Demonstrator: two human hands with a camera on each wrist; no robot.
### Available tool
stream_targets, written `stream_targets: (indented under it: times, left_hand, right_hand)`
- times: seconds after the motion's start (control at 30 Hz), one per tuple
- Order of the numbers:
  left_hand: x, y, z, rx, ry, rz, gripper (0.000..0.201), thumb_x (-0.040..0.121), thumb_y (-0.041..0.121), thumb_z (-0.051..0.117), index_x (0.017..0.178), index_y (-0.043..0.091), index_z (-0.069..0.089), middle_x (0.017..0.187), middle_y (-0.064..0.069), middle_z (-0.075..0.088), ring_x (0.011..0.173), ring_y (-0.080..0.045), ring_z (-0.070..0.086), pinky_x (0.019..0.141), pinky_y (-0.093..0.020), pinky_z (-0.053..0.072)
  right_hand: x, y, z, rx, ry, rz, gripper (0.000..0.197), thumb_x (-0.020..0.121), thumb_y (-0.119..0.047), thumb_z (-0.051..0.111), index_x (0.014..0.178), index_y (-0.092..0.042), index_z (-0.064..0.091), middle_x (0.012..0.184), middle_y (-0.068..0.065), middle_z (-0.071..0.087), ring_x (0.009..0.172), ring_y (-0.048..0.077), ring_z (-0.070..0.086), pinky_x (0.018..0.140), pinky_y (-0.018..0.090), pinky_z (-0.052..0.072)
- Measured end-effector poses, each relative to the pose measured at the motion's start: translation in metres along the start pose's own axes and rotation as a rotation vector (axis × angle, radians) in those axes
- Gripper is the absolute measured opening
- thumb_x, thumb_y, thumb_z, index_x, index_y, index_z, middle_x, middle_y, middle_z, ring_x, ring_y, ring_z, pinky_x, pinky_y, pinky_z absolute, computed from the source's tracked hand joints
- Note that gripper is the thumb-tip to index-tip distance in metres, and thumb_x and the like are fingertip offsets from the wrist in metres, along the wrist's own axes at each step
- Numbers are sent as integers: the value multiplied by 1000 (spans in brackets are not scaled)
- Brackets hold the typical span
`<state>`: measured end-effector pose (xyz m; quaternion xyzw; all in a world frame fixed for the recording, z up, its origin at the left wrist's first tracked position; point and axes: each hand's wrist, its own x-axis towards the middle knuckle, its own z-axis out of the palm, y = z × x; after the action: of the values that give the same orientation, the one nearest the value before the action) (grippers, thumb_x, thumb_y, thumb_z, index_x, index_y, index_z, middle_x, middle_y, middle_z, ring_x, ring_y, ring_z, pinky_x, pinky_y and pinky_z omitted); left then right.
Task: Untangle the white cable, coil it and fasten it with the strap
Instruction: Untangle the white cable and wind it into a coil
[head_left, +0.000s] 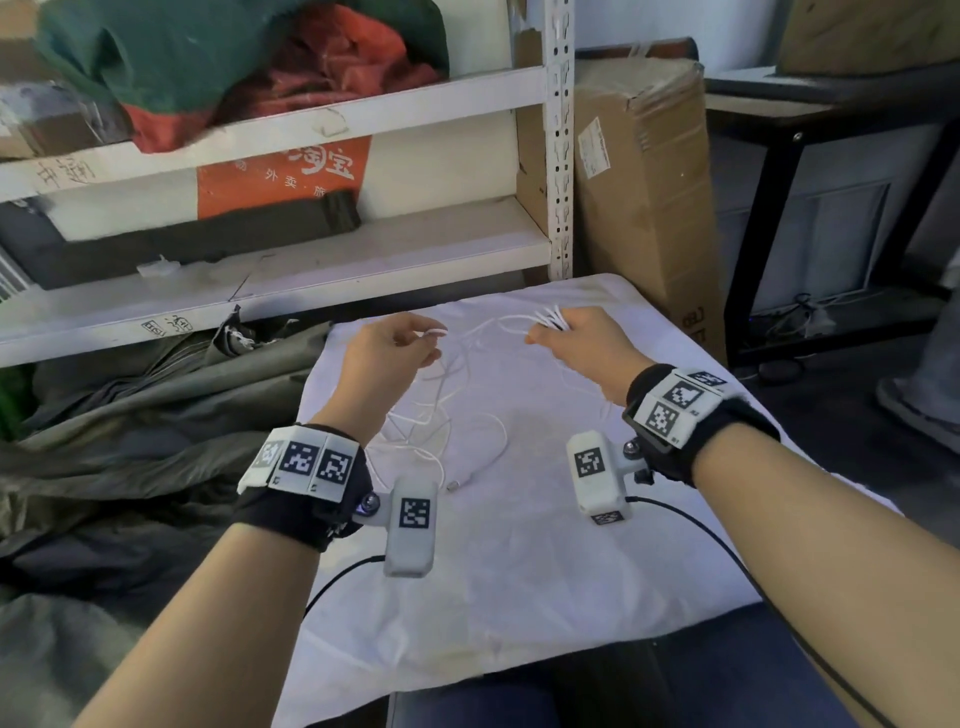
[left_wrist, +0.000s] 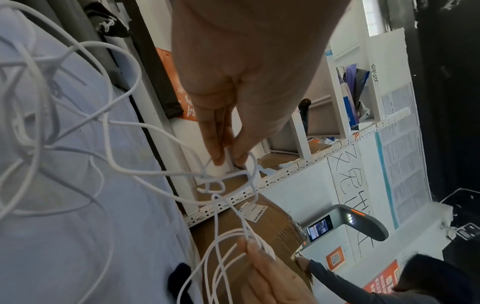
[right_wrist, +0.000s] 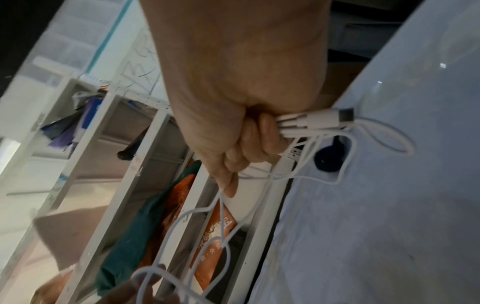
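A thin white cable (head_left: 441, 410) lies in tangled loops on the white cloth (head_left: 519, 571), with one plug end (head_left: 453, 486) near the middle. My left hand (head_left: 395, 343) is raised over the cloth and pinches a strand between thumb and fingertips (left_wrist: 221, 158); a small knot of cable (left_wrist: 213, 185) hangs just beyond them. My right hand (head_left: 576, 338) grips a bunch of gathered cable loops (head_left: 550, 317), and the white connector ends (right_wrist: 322, 119) stick out of its fist. A strand stretches between the two hands. No strap shows in any view.
A white metal shelf (head_left: 291, 270) with clothes and an orange bag stands behind the cloth. A tall cardboard box (head_left: 644, 192) leans at the back right. Grey fabric (head_left: 130, 441) is heaped to the left. A black table frame (head_left: 779, 208) stands at the right.
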<state>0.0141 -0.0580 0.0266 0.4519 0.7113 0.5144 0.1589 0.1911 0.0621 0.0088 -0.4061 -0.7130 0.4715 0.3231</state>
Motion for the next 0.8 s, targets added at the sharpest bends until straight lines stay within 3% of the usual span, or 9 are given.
stream_targets:
  times: [0.1, 0.2, 0.3, 0.47, 0.53, 0.6, 0.67, 0.7, 0.8]
  left_hand:
    - [0, 2, 3, -87, -8, -43, 11, 90, 15, 60, 84, 22, 68, 76, -5, 70, 85, -20, 71, 95, -42, 52]
    - [-1, 6, 9, -204, 10, -68, 2, 91, 16, 60, 93, 17, 60, 84, -8, 70, 78, -18, 71, 87, -35, 56]
    - [-6, 13, 15, -259, 10, -126, 21, 90, 27, 63, 96, 15, 47, 96, -9, 69, 77, -18, 72, 72, -30, 56]
    - [-9, 14, 10, -23, -103, -43, 10, 95, 22, 53, 95, 16, 62, 94, -3, 70, 55, -13, 66, 49, -20, 43]
    - [-7, 9, 7, 89, -150, -39, 20, 96, 18, 46, 99, 22, 66, 77, -2, 69, 41, -6, 55, 44, -16, 38]
    - [-4, 7, 4, 152, -203, -65, 31, 95, 11, 40, 109, 24, 65, 87, -2, 71, 36, -5, 49, 40, -13, 35]
    - [0, 6, 2, 173, -250, -92, 40, 91, 4, 37, 117, 24, 61, 113, 6, 65, 39, -6, 52, 43, -14, 39]
    - [1, 6, 1, 181, -264, -105, 41, 90, 2, 38, 118, 23, 61, 117, 8, 63, 48, -7, 58, 50, -15, 45]
    - [2, 5, 0, 224, -251, -116, 32, 85, -5, 47, 110, 12, 60, 116, -2, 64, 95, -17, 63, 88, -28, 50]
  right_hand:
    - [-1, -9, 0, -131, -76, -74, 29, 87, -23, 64, 96, 3, 70, 65, 5, 49, 58, 16, 41, 54, 25, 33]
    - [-3, -17, 4, -195, -142, -113, 26, 87, -23, 65, 96, 1, 71, 74, 7, 54, 68, 18, 46, 62, 27, 35]
    - [-4, -21, 11, -219, -176, -117, 28, 85, -25, 68, 93, 1, 70, 73, 9, 54, 67, 20, 47, 63, 29, 37]
    - [-7, -22, 10, -261, -225, -114, 23, 85, -26, 68, 84, -4, 68, 62, 2, 49, 56, 15, 42, 55, 26, 33]
    - [-7, -20, 10, -206, -228, -102, 28, 86, -26, 67, 92, 1, 70, 69, 7, 54, 61, 16, 44, 59, 26, 34]
    - [-9, -18, 11, -146, -239, -94, 25, 87, -23, 66, 96, -1, 72, 77, 8, 59, 64, 14, 46, 60, 25, 36]
    - [-12, -18, 13, -123, -271, -87, 19, 89, -21, 64, 92, -5, 74, 73, 3, 59, 56, 7, 44, 54, 15, 34]
    - [-14, -19, 14, -119, -288, -88, 15, 89, -21, 64, 86, -10, 73, 67, -1, 56, 53, 6, 41, 51, 14, 32]
    - [-16, -20, 17, -77, -306, -86, 15, 89, -21, 64, 84, -10, 72, 70, 1, 56, 54, 6, 41, 53, 16, 32]
